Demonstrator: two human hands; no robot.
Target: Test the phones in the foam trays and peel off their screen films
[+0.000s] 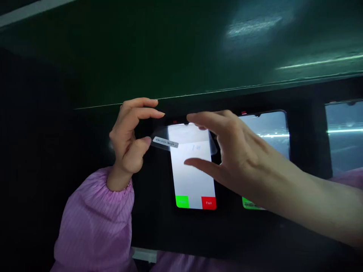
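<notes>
A smartphone (pixel 193 177) lies lit on the dark surface, its white screen showing a green box and a red "Fail" box at the bottom. Across its upper part is a clear film (pixel 214 145), reaching past both sides, with a white barcode label (pixel 166 142) at the left. My left hand (pixel 127 136), in a purple sleeve, is left of the phone; the thumb tip is at the film's left edge, fingers spread apart from it. Over the phone's upper right my right hand (pixel 224 143) is curved, thumb and fingers apart, with nothing visible between them.
A second phone (pixel 272 130) lies to the right, partly behind my right forearm, with a green barcode label (pixel 251 204) near its lower end. Another screen (pixel 344 139) shows at the right edge. A glossy dark green panel (pixel 170 49) runs behind the phones.
</notes>
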